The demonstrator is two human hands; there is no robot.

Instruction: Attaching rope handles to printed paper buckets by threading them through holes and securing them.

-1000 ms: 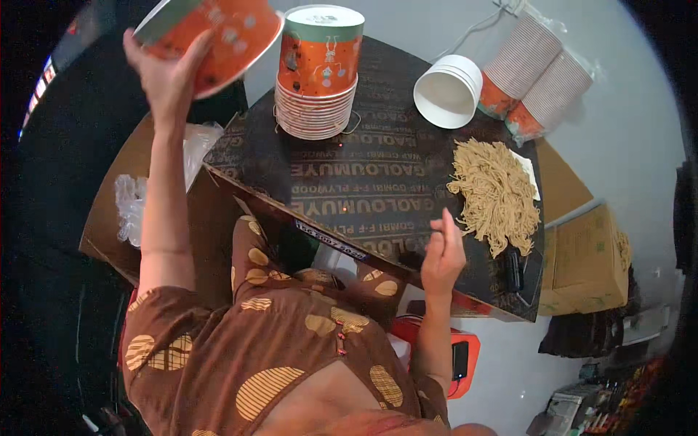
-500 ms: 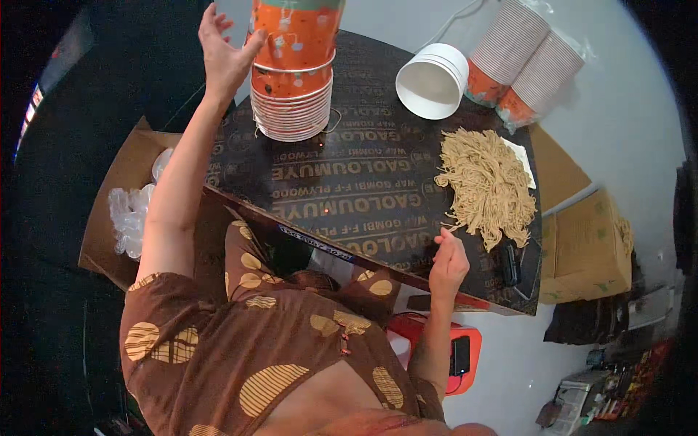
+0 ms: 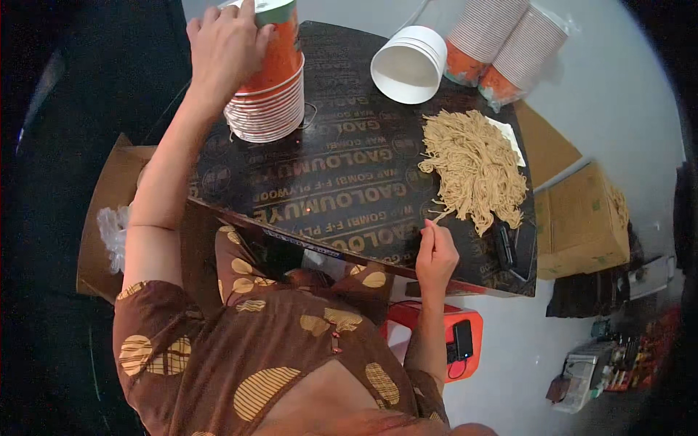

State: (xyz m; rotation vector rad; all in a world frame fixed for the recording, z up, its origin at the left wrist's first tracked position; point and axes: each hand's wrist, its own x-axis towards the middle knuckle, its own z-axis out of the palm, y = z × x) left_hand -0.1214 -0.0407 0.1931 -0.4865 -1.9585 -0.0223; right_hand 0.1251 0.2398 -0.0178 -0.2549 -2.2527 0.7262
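At the far left of the table stands a tall stack of orange printed paper buckets (image 3: 278, 65), mouths down, with white rims piled close together at its base. My left hand (image 3: 229, 51) is wrapped round the top bucket near its green and white end, thumb on the side toward me. A thin loop of cord sticks out beside the lower rims. Near the front edge my right hand (image 3: 436, 254) is closed, its fingertips pinched at the end of a strand of tan string. That strand trails from a loose heap of tan string (image 3: 476, 167) on the right.
White paper buckets (image 3: 408, 65) lie nested on their side at the back. Plastic-wrapped bucket stacks (image 3: 491, 36) lean behind them. A black device (image 3: 504, 247) lies by the string. Cardboard boxes (image 3: 582, 218) flank the table, and a red stool (image 3: 465, 327) stands below.
My left hand has gone from spread beside the stack to wrapped round its top bucket. The view has shifted slightly. My right hand stays closed by the string heap.
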